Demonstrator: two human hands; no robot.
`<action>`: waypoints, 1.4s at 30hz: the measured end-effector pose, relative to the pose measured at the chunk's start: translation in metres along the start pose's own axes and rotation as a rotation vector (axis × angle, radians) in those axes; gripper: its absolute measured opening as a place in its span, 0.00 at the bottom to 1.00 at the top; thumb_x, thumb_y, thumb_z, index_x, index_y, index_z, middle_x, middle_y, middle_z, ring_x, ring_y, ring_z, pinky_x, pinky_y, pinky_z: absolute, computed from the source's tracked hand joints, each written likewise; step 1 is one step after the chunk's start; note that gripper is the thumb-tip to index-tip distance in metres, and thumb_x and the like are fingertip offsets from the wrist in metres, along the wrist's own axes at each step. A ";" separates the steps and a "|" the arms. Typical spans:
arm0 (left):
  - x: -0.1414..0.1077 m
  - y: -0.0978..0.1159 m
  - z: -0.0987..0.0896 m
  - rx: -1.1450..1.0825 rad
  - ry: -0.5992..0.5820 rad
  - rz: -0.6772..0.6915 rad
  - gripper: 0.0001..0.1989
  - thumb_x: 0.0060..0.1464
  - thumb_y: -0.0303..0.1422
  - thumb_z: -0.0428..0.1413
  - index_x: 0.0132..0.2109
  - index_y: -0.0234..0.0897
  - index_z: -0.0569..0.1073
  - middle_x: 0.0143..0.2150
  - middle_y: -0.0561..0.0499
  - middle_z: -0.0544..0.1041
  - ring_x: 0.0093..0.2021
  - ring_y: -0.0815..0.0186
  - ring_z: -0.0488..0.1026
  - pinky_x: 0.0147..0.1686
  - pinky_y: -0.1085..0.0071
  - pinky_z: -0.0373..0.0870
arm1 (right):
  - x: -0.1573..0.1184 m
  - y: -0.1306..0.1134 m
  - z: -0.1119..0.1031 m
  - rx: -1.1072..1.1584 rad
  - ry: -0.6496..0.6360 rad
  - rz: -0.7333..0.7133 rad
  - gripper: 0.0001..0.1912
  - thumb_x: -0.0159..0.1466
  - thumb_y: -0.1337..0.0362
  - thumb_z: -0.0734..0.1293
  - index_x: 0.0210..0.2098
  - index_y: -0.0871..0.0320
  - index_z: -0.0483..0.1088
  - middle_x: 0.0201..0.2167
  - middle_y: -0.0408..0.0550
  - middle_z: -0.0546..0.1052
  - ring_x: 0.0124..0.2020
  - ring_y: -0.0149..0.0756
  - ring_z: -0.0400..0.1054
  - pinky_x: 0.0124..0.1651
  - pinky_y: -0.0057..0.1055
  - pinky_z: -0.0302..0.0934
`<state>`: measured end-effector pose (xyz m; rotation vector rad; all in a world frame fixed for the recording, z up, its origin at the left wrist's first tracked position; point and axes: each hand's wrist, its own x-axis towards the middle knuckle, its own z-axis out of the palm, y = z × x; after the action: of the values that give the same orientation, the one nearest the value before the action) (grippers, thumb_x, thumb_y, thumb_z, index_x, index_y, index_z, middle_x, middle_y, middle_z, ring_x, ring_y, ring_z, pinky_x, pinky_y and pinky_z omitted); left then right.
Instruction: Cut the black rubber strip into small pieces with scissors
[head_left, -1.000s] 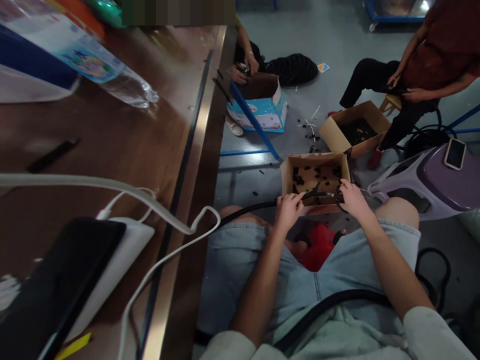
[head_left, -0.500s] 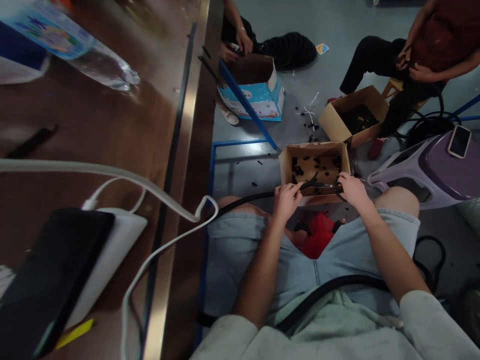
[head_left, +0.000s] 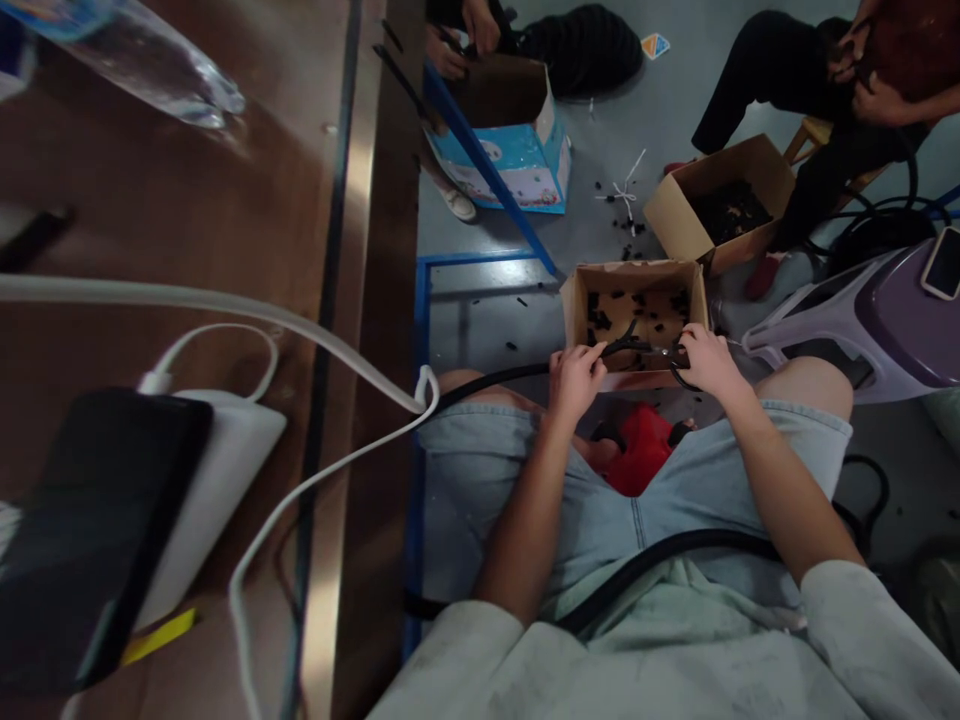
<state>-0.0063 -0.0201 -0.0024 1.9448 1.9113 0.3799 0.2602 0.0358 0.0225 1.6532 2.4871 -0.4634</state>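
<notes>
At the carton point(head_left: 634, 381)'s near edge, your left hand point(head_left: 576, 384) pinched the black cable point(head_left: 499, 377), your right hand point(head_left: 711, 364) gripped small scissors point(head_left: 664, 352), seemingly working its tip; next move needed steady alignment.

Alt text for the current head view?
Left hand holds a black cable over an open cardboard box of black scraps; right hand holds what looks like scissors near its end. Brown table with a phone at left; two people beyond.
</notes>
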 end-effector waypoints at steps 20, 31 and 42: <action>0.001 -0.001 0.005 -0.023 -0.021 -0.028 0.22 0.65 0.29 0.50 0.63 0.43 0.76 0.53 0.44 0.82 0.53 0.53 0.75 0.55 0.57 0.64 | 0.004 0.002 0.003 -0.069 -0.002 0.015 0.12 0.67 0.65 0.68 0.49 0.60 0.75 0.57 0.59 0.70 0.50 0.52 0.70 0.48 0.42 0.56; 0.002 0.002 0.003 -0.036 -0.031 -0.046 0.21 0.66 0.29 0.50 0.63 0.42 0.76 0.52 0.44 0.82 0.54 0.54 0.75 0.55 0.58 0.64 | 0.005 0.005 0.006 -0.043 -0.014 -0.004 0.15 0.66 0.63 0.68 0.51 0.62 0.74 0.58 0.62 0.68 0.50 0.54 0.68 0.50 0.43 0.57; 0.001 0.005 -0.001 -0.022 -0.040 -0.036 0.22 0.66 0.29 0.51 0.63 0.40 0.76 0.51 0.43 0.82 0.54 0.54 0.74 0.55 0.58 0.63 | 0.004 0.004 0.007 -0.060 -0.018 -0.002 0.16 0.67 0.64 0.68 0.53 0.63 0.74 0.58 0.63 0.67 0.51 0.54 0.66 0.51 0.44 0.55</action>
<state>-0.0021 -0.0188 0.0007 1.8873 1.9063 0.3479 0.2615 0.0388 0.0137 1.6174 2.4649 -0.3981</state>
